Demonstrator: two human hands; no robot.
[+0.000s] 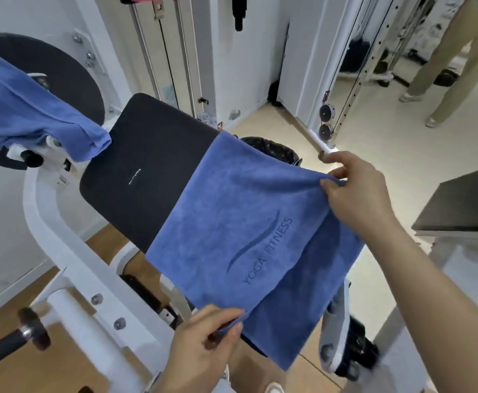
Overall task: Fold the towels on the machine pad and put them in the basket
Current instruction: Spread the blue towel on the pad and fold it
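Note:
A blue towel (240, 219) stamped "YOGA FITNESS" lies folded over the right end of the black machine pad (150, 171), with a lower layer hanging off the pad's right side. My left hand (203, 341) pinches the towel's near corner. My right hand (356, 191) pinches the far right corner and lifts it slightly. A second blue towel (31, 112) hangs crumpled over the machine's round black disc at the upper left. Behind the pad, a dark speckled basket (274, 150) shows only its rim.
The machine's white frame (70, 251) curves under the pad, with a black handle (8, 341) at the lower left. A cable column (169, 52) stands behind. A dark bench (464, 199) sits at the right. A person in beige trousers (453, 58) stands at the far right.

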